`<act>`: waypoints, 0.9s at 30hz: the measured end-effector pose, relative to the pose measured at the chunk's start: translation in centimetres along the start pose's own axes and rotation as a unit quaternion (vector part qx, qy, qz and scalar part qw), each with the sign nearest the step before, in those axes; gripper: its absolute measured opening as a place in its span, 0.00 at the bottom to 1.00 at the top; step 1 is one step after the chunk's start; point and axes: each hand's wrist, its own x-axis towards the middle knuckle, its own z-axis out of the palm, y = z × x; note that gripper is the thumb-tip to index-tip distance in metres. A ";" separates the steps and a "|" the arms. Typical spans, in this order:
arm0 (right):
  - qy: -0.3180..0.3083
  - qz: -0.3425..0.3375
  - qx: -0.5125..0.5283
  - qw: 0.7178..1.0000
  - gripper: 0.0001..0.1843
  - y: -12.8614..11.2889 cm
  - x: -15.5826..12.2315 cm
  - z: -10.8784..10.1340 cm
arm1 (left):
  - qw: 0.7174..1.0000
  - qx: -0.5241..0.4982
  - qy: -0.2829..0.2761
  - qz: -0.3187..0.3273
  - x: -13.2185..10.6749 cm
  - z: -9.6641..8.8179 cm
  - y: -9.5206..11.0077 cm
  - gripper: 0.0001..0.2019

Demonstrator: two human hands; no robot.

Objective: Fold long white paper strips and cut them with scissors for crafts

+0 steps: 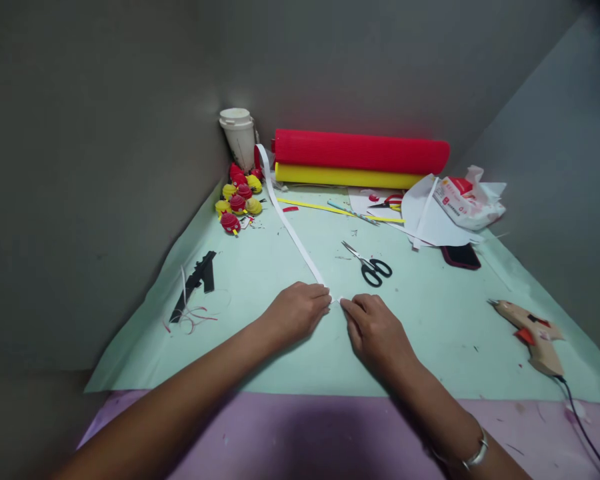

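A long white paper strip runs from beside the cup down to my hands at the middle of the mat. My left hand is closed on the strip near its close end, fingertips pressed together. Just to the right, my right hand pinches a tiny white bit that looks like the tip of the same strip; the fingers hide most of it. A small gap separates the two hands. Black-handled scissors lie with blades apart, beyond my right hand.
A hot glue gun with a cord lies at right, near a phone and a tissue pack. Red and yellow corrugated rolls stand behind. Left are small red and yellow balls, a white cup and black scraps.
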 end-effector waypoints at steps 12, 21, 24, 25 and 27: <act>0.024 -0.005 -0.004 1.000 0.15 -0.9 -0.3 0.3 | 0.997 0.058 -0.056 -0.009 -1.1 0.4 1.1 0.25; 0.028 0.004 -0.021 0.999 0.14 -1.1 -0.3 0.5 | 0.994 0.094 -0.055 -0.016 -1.0 0.9 1.7 0.26; 0.032 0.003 -0.029 0.999 0.14 -1.2 -0.4 0.7 | 0.993 0.108 -0.054 -0.017 -1.0 1.1 1.9 0.26; 0.033 0.003 -0.033 0.999 0.14 -1.2 -0.5 0.7 | 0.992 0.112 -0.053 -0.016 -1.0 1.2 2.0 0.26; 0.032 0.004 -0.039 0.999 0.14 -1.3 -0.6 0.8 | 0.991 0.119 -0.052 -0.016 -1.0 1.3 2.1 0.26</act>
